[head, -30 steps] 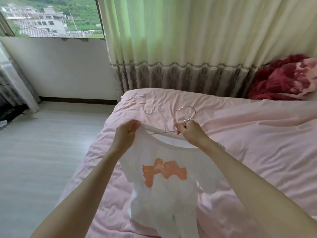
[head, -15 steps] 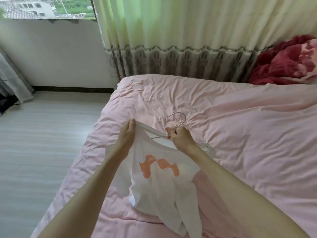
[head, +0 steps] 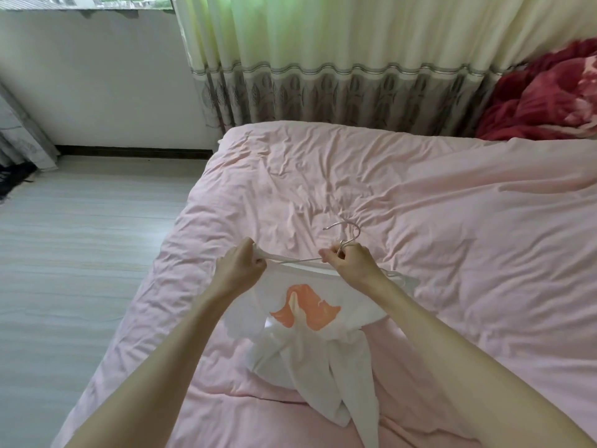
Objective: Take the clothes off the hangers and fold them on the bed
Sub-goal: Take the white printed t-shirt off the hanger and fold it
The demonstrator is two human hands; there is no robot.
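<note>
Shirt (head: pixel 310 344) sits at centre frame, low, its collar end held up between both hands and its lower part slumped in folds on the bed (head: pixel 452 221). I see the left hand (head: pixel 239 270) at the shirt's 10 o'clock, fingers curled and pinching the shoulder fabric at the hanger's (head: pixel 342 240) left end. Right hand (head: pixel 352 263) is at the shirt's 1 o'clock, fingers closed round the hanger neck just under the hook. Hook pokes up above that hand toward 12. The hanger's thin wire arm runs between the two hands, along the collar edge. Its right end shows past the right wrist, toward 3 o'clock, with shirt fabric at it.

Shirt is white, with an orange print on the chest, partly creased over. Collar edge is stretched fairly straight between the hands. Below the print the cloth bunches and twists, and a long fold trails toward 6 o'clock between my forearms.

Bed cover is pink and wrinkled. Red blanket (head: pixel 542 98) heaped at 2 o'clock against the curtain (head: pixel 323 59). Curtain is pale with a grey patterned hem, spanning 12 o'clock. Wood floor (head: pixel 80 237) at 9 o'clock, white wall (head: pixel 97 85) at 11.
</note>
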